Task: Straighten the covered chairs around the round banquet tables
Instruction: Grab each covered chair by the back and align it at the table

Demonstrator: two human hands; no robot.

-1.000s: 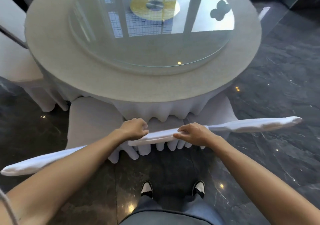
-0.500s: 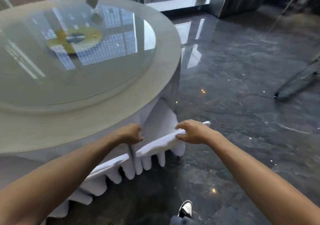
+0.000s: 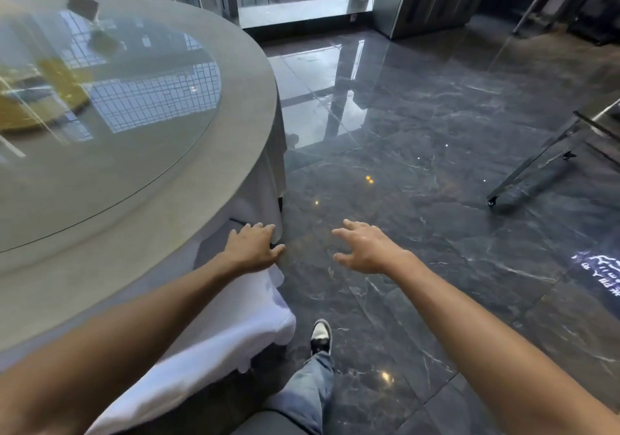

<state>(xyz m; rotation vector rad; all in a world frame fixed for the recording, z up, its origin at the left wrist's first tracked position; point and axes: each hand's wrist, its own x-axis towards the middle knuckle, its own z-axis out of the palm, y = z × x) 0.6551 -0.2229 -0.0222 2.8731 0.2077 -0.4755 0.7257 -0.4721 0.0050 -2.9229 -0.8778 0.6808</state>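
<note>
The white-covered chair (image 3: 214,344) stands at the lower left, tucked against the round banquet table (image 3: 188,220), its top edge running under my left forearm. My left hand (image 3: 253,248) is beyond that edge with fingers spread and straight, in front of the white tablecloth skirt (image 3: 265,196); whether it touches the cloth I cannot tell. My right hand (image 3: 364,248) hangs over the dark floor to the right of the chair, fingers spread, holding nothing.
A glass turntable (image 3: 100,116) with a gold centre disc covers the tabletop. Dark polished marble floor (image 3: 419,173) spreads to the right. A metal trolley frame on castors (image 3: 536,169) stands at the right. My shoe (image 3: 321,332) is beside the chair.
Both hands have let go of the chair's top edge and opened. The view has swung right, so the table and chair now lie at the left.
</note>
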